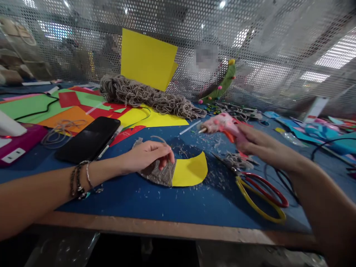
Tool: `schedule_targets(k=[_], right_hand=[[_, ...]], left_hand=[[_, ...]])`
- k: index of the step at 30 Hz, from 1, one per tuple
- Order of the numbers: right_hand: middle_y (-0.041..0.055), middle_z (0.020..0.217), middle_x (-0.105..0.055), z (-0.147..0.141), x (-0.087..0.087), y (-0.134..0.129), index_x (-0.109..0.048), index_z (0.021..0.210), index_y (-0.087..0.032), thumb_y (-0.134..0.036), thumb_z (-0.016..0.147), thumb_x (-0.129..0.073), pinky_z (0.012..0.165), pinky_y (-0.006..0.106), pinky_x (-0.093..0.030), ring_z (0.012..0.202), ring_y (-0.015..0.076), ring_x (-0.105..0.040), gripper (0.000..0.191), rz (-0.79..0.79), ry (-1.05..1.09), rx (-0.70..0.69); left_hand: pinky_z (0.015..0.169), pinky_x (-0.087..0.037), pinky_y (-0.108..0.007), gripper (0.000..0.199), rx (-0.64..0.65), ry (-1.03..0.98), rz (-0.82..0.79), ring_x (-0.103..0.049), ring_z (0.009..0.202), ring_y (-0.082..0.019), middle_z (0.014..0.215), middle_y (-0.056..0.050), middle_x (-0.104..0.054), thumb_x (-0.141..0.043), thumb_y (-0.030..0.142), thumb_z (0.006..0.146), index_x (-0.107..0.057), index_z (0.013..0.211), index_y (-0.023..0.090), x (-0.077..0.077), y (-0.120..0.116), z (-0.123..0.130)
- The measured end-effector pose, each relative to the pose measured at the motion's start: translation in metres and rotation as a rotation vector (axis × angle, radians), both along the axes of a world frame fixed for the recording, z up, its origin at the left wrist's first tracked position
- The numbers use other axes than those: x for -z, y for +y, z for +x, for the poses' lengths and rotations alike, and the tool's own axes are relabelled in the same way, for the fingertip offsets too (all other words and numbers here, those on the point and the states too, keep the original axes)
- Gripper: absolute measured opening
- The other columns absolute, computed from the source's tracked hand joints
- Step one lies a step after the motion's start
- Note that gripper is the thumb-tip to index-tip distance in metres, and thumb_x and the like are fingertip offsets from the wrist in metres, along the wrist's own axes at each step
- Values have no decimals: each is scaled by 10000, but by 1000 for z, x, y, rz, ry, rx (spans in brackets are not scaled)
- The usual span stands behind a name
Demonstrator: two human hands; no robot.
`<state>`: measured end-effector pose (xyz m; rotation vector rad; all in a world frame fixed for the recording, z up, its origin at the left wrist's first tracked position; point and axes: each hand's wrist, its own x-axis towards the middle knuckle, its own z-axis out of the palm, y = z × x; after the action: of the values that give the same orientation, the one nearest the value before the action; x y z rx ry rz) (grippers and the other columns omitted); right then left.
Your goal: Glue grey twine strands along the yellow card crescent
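On the blue table lies a yellow paper crescent (191, 171), its left part covered by rows of grey-brown yarn (155, 173). My left hand (152, 155) rests over the covered part, fingers pinched on the loose strand of yarn, which hangs down at the edge of the bare yellow. Raised to the right, my right hand (257, 142) is wrapped round the handle of a pink glue gun (222, 124). The gun's nozzle points left, apart from the crescent. Scissors (258, 196) with one red and one yellow handle lie below my right hand.
Behind the crescent lies a thick yarn bundle (144, 96) with an upright yellow sheet (147, 59). A black phone (90, 137), coloured papers (63, 105) and a magenta power strip (25, 142) sit left. A green crescent with pompoms (222, 85) leans on the mesh. A clear glue stick (190, 127) lies mid-table.
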<state>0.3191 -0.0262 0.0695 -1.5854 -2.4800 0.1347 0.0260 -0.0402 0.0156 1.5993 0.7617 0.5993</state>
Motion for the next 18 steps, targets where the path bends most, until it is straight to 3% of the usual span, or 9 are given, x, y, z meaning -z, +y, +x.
schedule_targets(k=[4, 8, 12, 18], right_hand=[[118, 925, -586, -21, 30, -9, -455, 1003, -154, -547, 754, -410, 655, 347, -443, 777, 235, -558, 467, 16, -46, -87], [137, 994, -607, -18, 54, -8, -461, 1087, -166, -555, 765, -424, 688, 386, -466, 845, 274, -591, 507, 176, -77, -131], [145, 1077, -590, -14, 57, -10, -420, 1161, -187, -563, 763, -445, 697, 415, -489, 900, 303, -592, 549, 271, -88, -211], [114, 1082, -589, -20, 58, -16, -352, 1226, -254, -502, 800, -431, 648, 413, -511, 876, 294, -604, 499, 250, -100, -280]], left_hand=[[461, -314, -172, 336, 2, -4, 14, -416, 432, -51, 465, 42, -438, -355, 235, 840, -461, 533, 148, -1, -1, -1], [412, -281, -172, 353, 59, -11, 26, -378, 393, -47, 433, 48, -401, -370, 262, 804, -389, 467, 158, 0, -1, -1], [384, -245, -182, 363, 82, 37, 40, -341, 371, -51, 424, 45, -385, -374, 307, 809, -368, 474, 167, 2, -2, -3], [409, -245, -202, 383, 109, 91, 82, -317, 397, -64, 436, 41, -375, -389, 337, 828, -384, 485, 167, 3, -3, -5]])
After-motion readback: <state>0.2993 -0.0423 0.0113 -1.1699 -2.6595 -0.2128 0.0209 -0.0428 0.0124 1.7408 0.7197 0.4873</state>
